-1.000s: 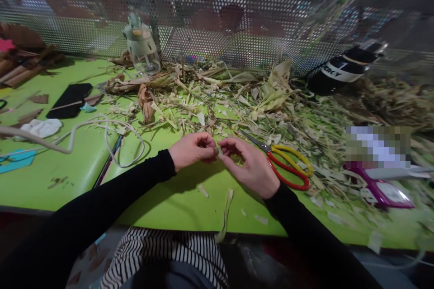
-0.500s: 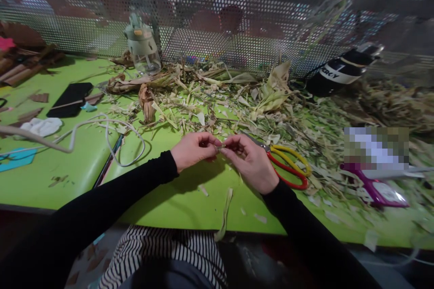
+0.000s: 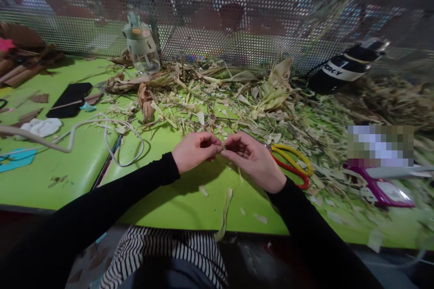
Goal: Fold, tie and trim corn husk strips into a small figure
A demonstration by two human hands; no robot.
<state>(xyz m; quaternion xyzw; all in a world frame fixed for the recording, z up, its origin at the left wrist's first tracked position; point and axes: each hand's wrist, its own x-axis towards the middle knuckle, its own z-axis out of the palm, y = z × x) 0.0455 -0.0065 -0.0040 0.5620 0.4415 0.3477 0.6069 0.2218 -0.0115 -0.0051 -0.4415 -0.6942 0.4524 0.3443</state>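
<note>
My left hand (image 3: 196, 151) and my right hand (image 3: 254, 160) meet fingertip to fingertip just above the green table. Both are closed in a pinch around a thin pale strip of dried husk (image 3: 224, 146), mostly hidden by the fingers. Scissors (image 3: 293, 160) with one yellow and one red handle lie beside my right hand, partly behind it. A longer husk strip (image 3: 226, 212) rests near the front edge, its lower end hanging over. Small husk scraps (image 3: 203, 191) lie below my hands.
Heaped husk shreds (image 3: 206, 99) cover the back of the table. A clear-bottomed bottle (image 3: 142, 49), a black bottle (image 3: 342, 70), a phone (image 3: 69, 99), a white cable (image 3: 132, 162) and a magenta object (image 3: 379, 189) surround the work area. Perforated metal mesh (image 3: 203, 13) stands behind.
My fingertips have drawn closer together on the strip, so less of it shows. My right hand has shifted slightly to the right and covers more of the scissors' red handle.
</note>
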